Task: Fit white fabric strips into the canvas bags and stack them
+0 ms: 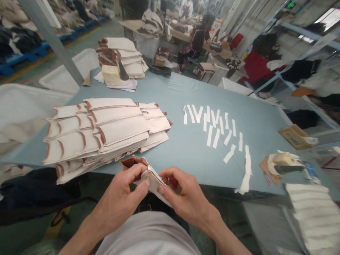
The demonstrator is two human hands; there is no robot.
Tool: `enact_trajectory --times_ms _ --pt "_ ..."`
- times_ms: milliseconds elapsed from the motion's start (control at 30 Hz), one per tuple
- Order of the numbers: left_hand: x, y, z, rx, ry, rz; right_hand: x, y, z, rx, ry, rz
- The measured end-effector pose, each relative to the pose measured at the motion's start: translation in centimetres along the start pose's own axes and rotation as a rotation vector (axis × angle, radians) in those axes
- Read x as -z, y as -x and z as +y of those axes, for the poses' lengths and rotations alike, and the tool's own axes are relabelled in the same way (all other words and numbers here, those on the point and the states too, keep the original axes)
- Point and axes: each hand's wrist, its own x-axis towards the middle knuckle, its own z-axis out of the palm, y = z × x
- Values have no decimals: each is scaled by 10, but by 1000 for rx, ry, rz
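Pinching a cream fabric piece with a brown inside [154, 185] from both sides, the two bare hands hold it up before the wearer's waist, at the near edge of the blue-grey covered table [175, 90]. From my remote seat I see the left hand [124, 189] grip its upper edge between thumb and forefinger; the right hand [186, 191] clasps the opposite edge between thumb and curled fingers.

Just beyond the left hand, a broad stack of cream pieces with brown edges [120, 124] crowds the table's left side; I cannot tell whether the held piece's brown end touches it. Ahead and to the right, short white strips [209, 136] lie scattered, while a long white strip [247, 166] runs over the near edge, well apart from the right hand.

Farther right I make out a tan-and-cream bundle with a dark flat piece on it [276, 159] and an open cardboard box [293, 136]. At the far left corner, a pale yellow block [113, 76] fronts a second cream stack [130, 56]. Beyond, a person sits at another bench.
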Motion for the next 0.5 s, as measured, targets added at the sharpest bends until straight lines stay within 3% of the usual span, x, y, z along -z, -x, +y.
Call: enact_trajectory --times_ms 133,233,500 --pt "9 7 7 -19 -6 -7 0 -18 -15 -228 -402 -149" --pt "14 8 10 -3 19 -17 4 -33 -20 -319 -670 -314" --pt "20 5 3 -27 55 14 -2 -51 -13 -368 -823 -496"
